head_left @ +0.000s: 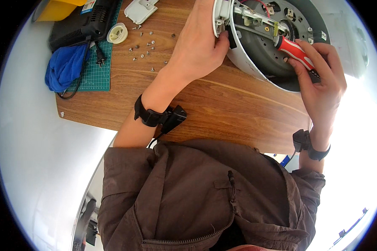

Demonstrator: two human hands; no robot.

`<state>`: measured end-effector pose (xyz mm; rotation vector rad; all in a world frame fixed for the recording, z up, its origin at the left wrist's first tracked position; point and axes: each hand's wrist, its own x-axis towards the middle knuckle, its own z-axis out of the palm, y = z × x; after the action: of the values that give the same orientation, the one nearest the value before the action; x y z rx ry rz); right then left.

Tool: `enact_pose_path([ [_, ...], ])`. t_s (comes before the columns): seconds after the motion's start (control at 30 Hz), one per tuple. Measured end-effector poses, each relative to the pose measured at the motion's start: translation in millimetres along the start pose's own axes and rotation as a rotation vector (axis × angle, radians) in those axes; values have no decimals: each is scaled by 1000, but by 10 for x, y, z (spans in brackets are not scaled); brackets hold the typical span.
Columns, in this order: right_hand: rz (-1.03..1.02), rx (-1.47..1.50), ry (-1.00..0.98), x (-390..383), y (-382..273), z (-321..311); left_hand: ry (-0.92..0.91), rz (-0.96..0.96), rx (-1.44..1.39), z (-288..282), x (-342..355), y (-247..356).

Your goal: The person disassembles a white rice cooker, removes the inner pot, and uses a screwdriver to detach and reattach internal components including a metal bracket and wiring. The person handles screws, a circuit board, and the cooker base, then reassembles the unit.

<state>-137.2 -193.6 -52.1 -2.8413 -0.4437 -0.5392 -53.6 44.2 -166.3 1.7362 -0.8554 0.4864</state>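
A round white appliance, like an upturned rice cooker (255, 62), lies with its underside open at the upper right of the table. Inside it show a dark grey metal pan (262, 52), a metal bracket (257, 19), clips and a red wire. My left hand (201, 48) grips the white housing at its left side, thumb against the rim; its fingertips are out of sight. A screwdriver with a red and white handle (295, 51) is held by my right hand (322, 75) between thumb and fingers. Its tip end is over the bracket, and the shaft is hard to make out.
Several loose screws (142, 55) lie left of my left hand. Beyond them are a round cream plastic part (117, 33) and a white plastic cover (140, 10). A green cutting mat (95, 77) carries a blue cloth (65, 69), a black device (83, 25) and a plug (100, 56).
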Motion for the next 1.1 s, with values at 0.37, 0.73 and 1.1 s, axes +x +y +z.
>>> enact_pose_path([
  [0.37, -9, -37, 1, -7, -12, -1, 10, -7, -21, 12, 5, 5],
  [0.73, -58, -55, -14, -8, 17, -16, 0, 3, 4, 11, 15, 4],
  [1.1, -99, 24, -91, 30, 24, -105, 62, 16, -57, 96, -34, -26],
])
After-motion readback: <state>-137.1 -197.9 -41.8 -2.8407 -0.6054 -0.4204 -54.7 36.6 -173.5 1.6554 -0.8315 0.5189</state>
